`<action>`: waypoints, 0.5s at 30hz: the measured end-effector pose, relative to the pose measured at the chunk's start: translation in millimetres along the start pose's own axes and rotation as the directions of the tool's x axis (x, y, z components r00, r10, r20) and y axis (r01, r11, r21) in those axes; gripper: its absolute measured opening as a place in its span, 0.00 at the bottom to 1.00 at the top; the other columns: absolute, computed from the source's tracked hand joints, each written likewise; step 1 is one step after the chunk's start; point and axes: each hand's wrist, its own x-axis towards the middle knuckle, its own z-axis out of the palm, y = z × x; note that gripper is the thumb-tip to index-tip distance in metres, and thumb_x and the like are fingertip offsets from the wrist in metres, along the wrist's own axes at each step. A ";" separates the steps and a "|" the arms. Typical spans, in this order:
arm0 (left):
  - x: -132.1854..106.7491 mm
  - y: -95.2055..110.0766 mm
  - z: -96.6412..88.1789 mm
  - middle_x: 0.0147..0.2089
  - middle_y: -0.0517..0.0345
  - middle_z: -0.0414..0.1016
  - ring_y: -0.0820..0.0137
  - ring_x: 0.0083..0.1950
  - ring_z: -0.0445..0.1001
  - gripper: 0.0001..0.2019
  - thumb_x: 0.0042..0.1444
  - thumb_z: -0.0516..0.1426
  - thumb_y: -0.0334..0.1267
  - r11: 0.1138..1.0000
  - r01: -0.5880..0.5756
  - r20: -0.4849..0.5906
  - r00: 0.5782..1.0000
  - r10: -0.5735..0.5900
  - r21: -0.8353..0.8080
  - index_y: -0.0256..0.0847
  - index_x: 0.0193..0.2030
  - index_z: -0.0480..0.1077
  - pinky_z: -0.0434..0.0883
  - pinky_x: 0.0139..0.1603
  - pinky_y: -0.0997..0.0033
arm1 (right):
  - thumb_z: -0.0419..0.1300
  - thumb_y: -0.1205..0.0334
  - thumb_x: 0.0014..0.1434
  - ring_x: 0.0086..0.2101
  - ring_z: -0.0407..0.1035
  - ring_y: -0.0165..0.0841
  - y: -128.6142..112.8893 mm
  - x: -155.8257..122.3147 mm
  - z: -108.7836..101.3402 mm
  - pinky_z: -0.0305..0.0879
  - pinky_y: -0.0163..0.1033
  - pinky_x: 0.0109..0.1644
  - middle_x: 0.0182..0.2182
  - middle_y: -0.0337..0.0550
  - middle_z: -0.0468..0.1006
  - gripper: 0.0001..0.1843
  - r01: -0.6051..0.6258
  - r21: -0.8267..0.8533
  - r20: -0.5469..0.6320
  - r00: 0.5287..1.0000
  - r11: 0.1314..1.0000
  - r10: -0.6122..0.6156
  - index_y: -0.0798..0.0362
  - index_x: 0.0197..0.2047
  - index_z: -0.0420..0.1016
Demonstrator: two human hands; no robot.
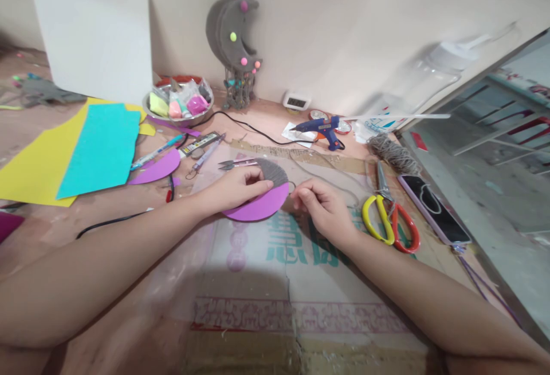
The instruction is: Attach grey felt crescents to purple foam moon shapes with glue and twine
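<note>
A round purple foam piece (264, 206) lies under my left hand (243, 186), whose thumb is on top and fingers curl over its edge. Rows of grey yarn (274, 172) cover the upper right part of the piece. Just to its right, my right hand (324, 206) is closed in a pinch on a thin grey strand (293, 184), which loops up from the piece's edge. Its fingertips stay apart from the foam. Small pointed snips (238, 164) lie beyond my left hand. Grey yarn trails across the table from a wound bundle (395, 154) at the right.
Scissors (389, 220) and a phone (436, 209) lie at the right. A blue glue gun (320, 129) and a clear bottle (433, 74) are farther back. Left are foam sheets (101, 151), pens (158, 151) and a bowl (178, 117) of packets. A grey moon ornament (227, 31) hangs behind.
</note>
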 end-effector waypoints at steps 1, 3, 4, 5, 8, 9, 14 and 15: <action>0.1 -0.2 0.0 0.21 0.66 0.56 0.79 0.22 0.56 0.17 0.55 0.52 0.48 1.000 -0.007 0.003 1.000 0.007 0.001 0.38 0.23 0.58 0.54 0.22 0.77 | 0.50 0.55 0.62 0.24 0.61 0.26 0.7 0.4 0.0 0.58 0.34 0.29 0.23 0.37 0.68 0.14 0.017 -0.015 -0.018 1.000 1.000 -0.017 0.53 0.29 0.69; 0.5 -1.5 0.3 0.22 0.65 0.57 0.78 0.24 0.57 0.16 0.55 0.52 0.48 1.000 -0.024 0.005 1.000 0.024 0.007 0.38 0.23 0.59 0.55 0.23 0.77 | 0.52 0.57 0.61 0.25 0.61 0.26 2.6 1.7 0.4 0.58 0.34 0.29 0.28 0.39 0.70 0.11 0.051 -0.001 -0.083 0.995 0.999 -0.051 0.53 0.30 0.68; 0.7 -2.4 0.5 0.22 0.65 0.57 0.78 0.24 0.57 0.16 0.54 0.52 0.48 0.999 -0.032 0.005 0.999 0.032 0.011 0.38 0.24 0.60 0.55 0.24 0.77 | 0.54 0.58 0.60 0.25 0.61 0.25 3.5 2.5 0.8 0.58 0.34 0.29 0.32 0.40 0.70 0.08 0.064 0.030 -0.121 0.991 0.997 -0.060 0.52 0.31 0.68; 0.9 -3.3 0.8 0.22 0.65 0.58 0.77 0.25 0.57 0.16 0.54 0.52 0.48 0.999 -0.038 0.008 0.999 0.038 0.013 0.38 0.24 0.61 0.56 0.24 0.76 | 0.56 0.59 0.59 0.25 0.60 0.24 4.1 3.3 1.3 0.58 0.33 0.28 0.37 0.41 0.70 0.06 0.069 0.074 -0.147 0.987 0.995 -0.058 0.52 0.34 0.67; 1.3 -5.1 1.4 0.23 0.64 0.59 0.77 0.25 0.58 0.16 0.55 0.52 0.48 0.999 -0.052 0.028 0.998 0.052 0.015 0.37 0.25 0.62 0.57 0.25 0.76 | 0.59 0.60 0.56 0.23 0.59 0.21 4.7 5.9 3.6 0.59 0.32 0.24 0.47 0.43 0.67 0.13 0.007 0.234 -0.089 0.996 0.972 0.014 0.49 0.44 0.63; 1.3 -5.3 1.5 0.24 0.64 0.60 0.77 0.26 0.59 0.16 0.55 0.52 0.48 0.998 -0.057 0.033 0.998 0.057 0.017 0.37 0.26 0.62 0.57 0.26 0.76 | 0.59 0.60 0.55 0.22 0.60 0.21 4.6 6.7 4.4 0.59 0.32 0.23 0.47 0.43 0.67 0.17 -0.029 0.272 -0.038 0.998 0.962 0.041 0.48 0.47 0.61; 0.9 -5.2 1.2 0.25 0.64 0.61 0.77 0.26 0.60 0.15 0.55 0.52 0.47 0.997 -0.075 0.049 0.996 0.074 0.023 0.37 0.27 0.64 0.58 0.27 0.76 | 0.58 0.57 0.56 0.20 0.60 0.23 5.7 9.8 6.9 0.58 0.31 0.23 0.25 0.34 0.69 0.20 -0.168 0.298 0.146 0.981 0.940 0.129 0.53 0.51 0.63; 0.8 -5.1 1.1 0.25 0.64 0.61 0.77 0.26 0.59 0.15 0.55 0.52 0.48 0.997 -0.075 0.046 0.996 0.074 0.029 0.37 0.27 0.64 0.58 0.27 0.76 | 0.58 0.56 0.56 0.20 0.60 0.23 6.0 10.0 7.0 0.57 0.31 0.23 0.22 0.32 0.67 0.19 -0.182 0.292 0.147 0.979 0.939 0.144 0.54 0.49 0.64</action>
